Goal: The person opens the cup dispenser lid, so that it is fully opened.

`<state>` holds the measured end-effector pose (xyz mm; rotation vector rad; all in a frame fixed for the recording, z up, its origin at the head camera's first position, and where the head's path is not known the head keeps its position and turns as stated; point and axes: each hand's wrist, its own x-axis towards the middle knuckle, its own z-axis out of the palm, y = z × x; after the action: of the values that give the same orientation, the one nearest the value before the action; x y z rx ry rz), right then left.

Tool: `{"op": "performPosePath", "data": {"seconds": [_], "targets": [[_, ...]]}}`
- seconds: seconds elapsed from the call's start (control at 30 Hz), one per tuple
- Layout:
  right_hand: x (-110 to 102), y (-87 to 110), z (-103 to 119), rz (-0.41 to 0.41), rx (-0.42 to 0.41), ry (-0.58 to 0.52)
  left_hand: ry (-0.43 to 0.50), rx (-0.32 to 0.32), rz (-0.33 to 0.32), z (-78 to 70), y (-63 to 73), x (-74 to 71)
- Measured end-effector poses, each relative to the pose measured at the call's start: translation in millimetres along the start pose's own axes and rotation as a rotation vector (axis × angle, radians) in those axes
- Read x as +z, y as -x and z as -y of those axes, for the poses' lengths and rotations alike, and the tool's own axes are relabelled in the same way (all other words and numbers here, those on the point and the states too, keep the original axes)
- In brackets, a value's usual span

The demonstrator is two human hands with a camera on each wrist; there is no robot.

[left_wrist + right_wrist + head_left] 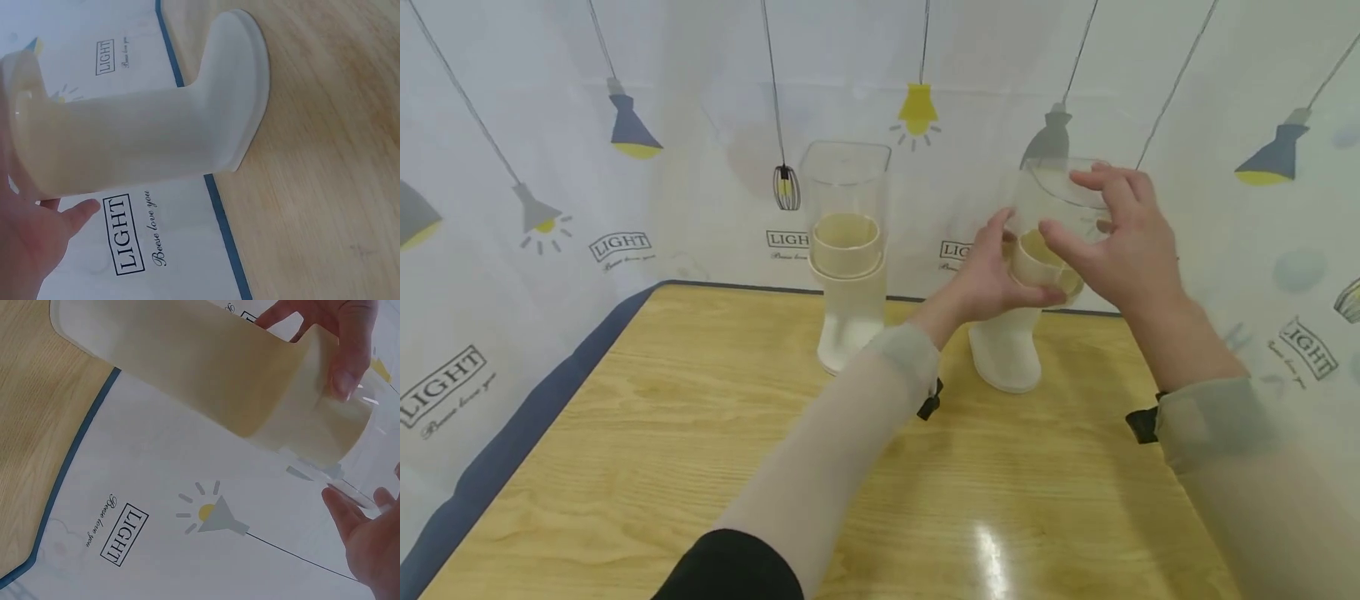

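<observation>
A cream boot-shaped stand [1009,354] is on the wooden table at right of centre, with a round cream collar [1036,262] and a clear container [1060,179] at its upper end. My left hand [981,279] grips this upper end from the left, thumb across the front; its other fingers are partly hidden behind. Around the clear container's right side curve the fingers and thumb of my right hand [1131,246]. The right wrist view shows the left thumb pressing near the collar [312,406]. In the left wrist view, the boot's foot [234,94] appears to touch the table.
A matching boot-shaped stand [853,312], topped by a clear container [847,187], stands upright to the left. The wooden table [647,433] meets a printed lamp-pattern cloth [715,167] at its back and sides.
</observation>
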<state>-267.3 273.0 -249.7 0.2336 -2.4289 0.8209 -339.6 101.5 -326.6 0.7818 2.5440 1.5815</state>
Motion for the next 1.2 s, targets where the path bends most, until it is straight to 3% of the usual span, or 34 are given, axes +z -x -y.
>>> {"op": "performPosePath", "data": {"seconds": [0.23,0.57,0.83,0.97,1.2], "targets": [[3,0.3,-8,-0.038,0.009,-0.135,-0.05,0.028,-0.084,3.9,6.9,8.9],[9,2.0,-11,0.014,0.058,-0.295,-0.167,0.028,-0.217,1.8,16.0,20.3],[19,11.8,-8,-0.009,0.232,-0.3,-0.234,0.0,-0.274,-0.1,22.5,31.5],[24,13.6,-6,-0.026,0.252,-0.266,-0.224,0.017,-0.293,0.5,22.5,34.3],[36,11.9,-3,-0.147,0.274,-0.242,-0.12,0.032,-0.268,2.2,19.3,32.3]]}}
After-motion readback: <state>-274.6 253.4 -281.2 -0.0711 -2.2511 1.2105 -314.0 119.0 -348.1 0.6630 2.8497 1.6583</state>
